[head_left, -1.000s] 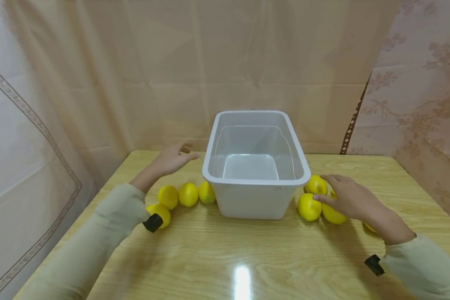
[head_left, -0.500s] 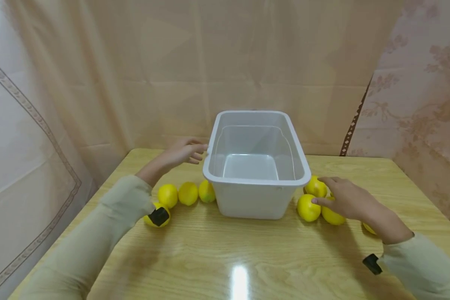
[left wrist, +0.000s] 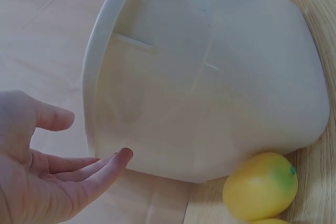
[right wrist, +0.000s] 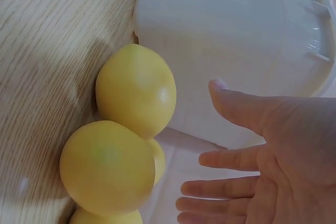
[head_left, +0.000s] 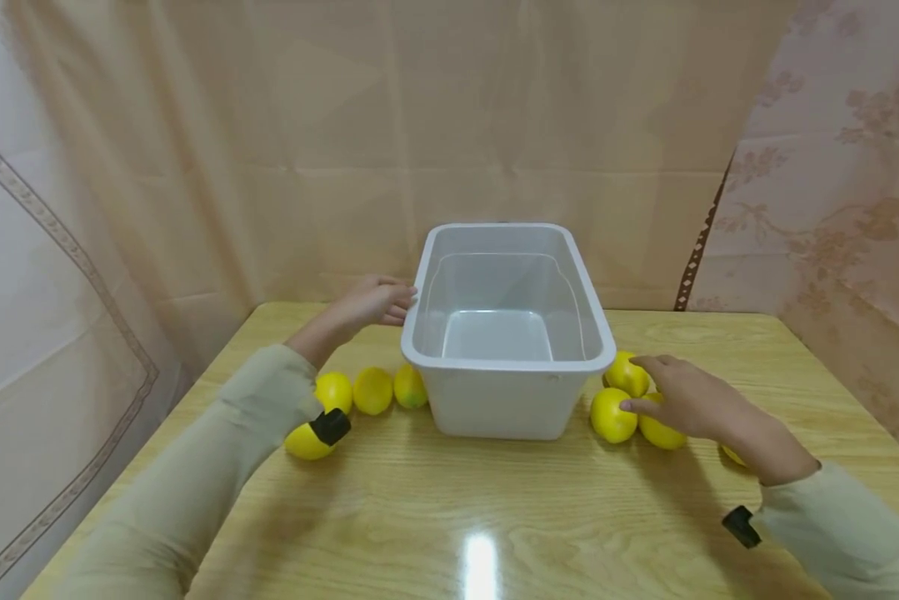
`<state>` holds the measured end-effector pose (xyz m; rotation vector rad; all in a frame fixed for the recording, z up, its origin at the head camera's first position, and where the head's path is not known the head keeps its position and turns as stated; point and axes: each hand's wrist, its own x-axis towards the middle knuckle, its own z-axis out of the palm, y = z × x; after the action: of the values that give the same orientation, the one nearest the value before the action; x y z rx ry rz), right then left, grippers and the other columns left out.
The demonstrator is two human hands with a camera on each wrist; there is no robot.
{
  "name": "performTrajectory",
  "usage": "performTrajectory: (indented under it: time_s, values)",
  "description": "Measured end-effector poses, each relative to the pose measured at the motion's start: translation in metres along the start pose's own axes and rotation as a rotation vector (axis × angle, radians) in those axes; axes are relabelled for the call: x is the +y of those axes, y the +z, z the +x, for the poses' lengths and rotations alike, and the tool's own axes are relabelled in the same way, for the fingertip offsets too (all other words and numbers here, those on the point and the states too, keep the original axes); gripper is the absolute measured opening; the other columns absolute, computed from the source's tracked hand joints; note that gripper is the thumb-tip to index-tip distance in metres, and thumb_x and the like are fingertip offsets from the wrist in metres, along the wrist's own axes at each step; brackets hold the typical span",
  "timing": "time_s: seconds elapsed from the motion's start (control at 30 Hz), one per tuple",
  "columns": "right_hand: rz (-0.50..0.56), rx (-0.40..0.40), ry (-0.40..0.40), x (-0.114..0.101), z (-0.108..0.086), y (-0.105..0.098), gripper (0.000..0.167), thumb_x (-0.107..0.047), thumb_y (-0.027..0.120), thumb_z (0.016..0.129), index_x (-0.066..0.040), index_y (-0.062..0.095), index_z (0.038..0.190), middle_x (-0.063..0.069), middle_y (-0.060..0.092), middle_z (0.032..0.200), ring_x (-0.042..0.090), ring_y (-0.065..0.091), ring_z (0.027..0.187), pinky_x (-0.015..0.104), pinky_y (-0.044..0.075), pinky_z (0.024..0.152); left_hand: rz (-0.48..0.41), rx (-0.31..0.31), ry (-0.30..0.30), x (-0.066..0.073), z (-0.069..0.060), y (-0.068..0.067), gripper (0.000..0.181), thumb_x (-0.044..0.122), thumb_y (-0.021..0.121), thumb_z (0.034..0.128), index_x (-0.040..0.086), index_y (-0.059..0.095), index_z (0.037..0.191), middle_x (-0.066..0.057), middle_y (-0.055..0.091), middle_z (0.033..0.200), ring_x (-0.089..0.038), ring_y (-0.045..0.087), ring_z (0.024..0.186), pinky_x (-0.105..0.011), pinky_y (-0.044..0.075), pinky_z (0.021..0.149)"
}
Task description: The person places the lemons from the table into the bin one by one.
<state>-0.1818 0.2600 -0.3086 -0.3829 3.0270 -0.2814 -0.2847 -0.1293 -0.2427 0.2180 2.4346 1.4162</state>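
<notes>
A light grey plastic bin [head_left: 505, 400] stands upright on the table, nothing visible inside it. At its left rim is my left hand [head_left: 377, 302], thumb apart from the extended fingers; in the left wrist view the fingertips [left wrist: 123, 156] overlap the bin's edge, and I cannot tell whether they touch. My right hand [head_left: 692, 398] hovers by several lemons right of the bin, such as the near lemon [head_left: 613, 416] and the far lemon [head_left: 626, 374]. Its fingers are straight in the right wrist view, holding nothing. Left of the bin, several more lemons [head_left: 372, 391] lie in a curved row.
The wooden table [head_left: 419, 508] extends in front of the bin. Behind it hangs a beige curtain [head_left: 329, 125], with a floral cloth [head_left: 839, 200] at the right. One more lemon [head_left: 734, 455] is partly hidden under my right wrist.
My left hand has moved right, from apart from the bin to its left rim. The right hand has stayed almost still above the lemons. The bin and lemons keep their places.
</notes>
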Motion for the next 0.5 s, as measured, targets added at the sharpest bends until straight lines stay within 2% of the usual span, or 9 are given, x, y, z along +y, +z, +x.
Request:
performTrajectory:
  time_s: [0.17, 0.37, 0.5]
  values:
    - [0.014, 0.006, -0.013, -0.0026, 0.0017, 0.0008, 0.077, -0.048, 0.065, 0.087, 0.007, 0.044, 0.136, 0.039, 0.047, 0.132, 0.056, 0.048, 0.117, 0.067, 0.044, 0.091, -0.035, -0.005, -0.047, 0.0005, 0.0031, -0.0007, 0.05, 0.026, 0.048, 0.0991, -0.002, 0.043, 0.14, -0.022, 0.057, 0.133, -0.032, 0.06, 0.12, -0.038, 0.05, 0.102]
    - [0.014, 0.019, -0.029, -0.0046, 0.0034, 0.0025, 0.075, -0.046, 0.066, 0.086, 0.008, 0.045, 0.134, 0.037, 0.05, 0.13, 0.055, 0.051, 0.116, 0.065, 0.046, 0.09, -0.085, -0.031, -0.071, 0.0005, 0.0043, -0.0007, 0.046, 0.022, 0.048, 0.0984, -0.002, 0.046, 0.138, -0.021, 0.055, 0.135, -0.033, 0.059, 0.12, -0.039, 0.048, 0.105]
    - [0.014, 0.016, -0.031, -0.0057, 0.0046, 0.0038, 0.073, -0.044, 0.067, 0.086, 0.009, 0.047, 0.132, 0.036, 0.051, 0.129, 0.054, 0.051, 0.115, 0.065, 0.046, 0.091, -0.115, -0.039, -0.071, 0.0009, 0.0047, 0.0004, 0.044, 0.018, 0.046, 0.0984, -0.004, 0.046, 0.137, -0.022, 0.055, 0.133, -0.024, 0.064, 0.106, -0.038, 0.048, 0.105]
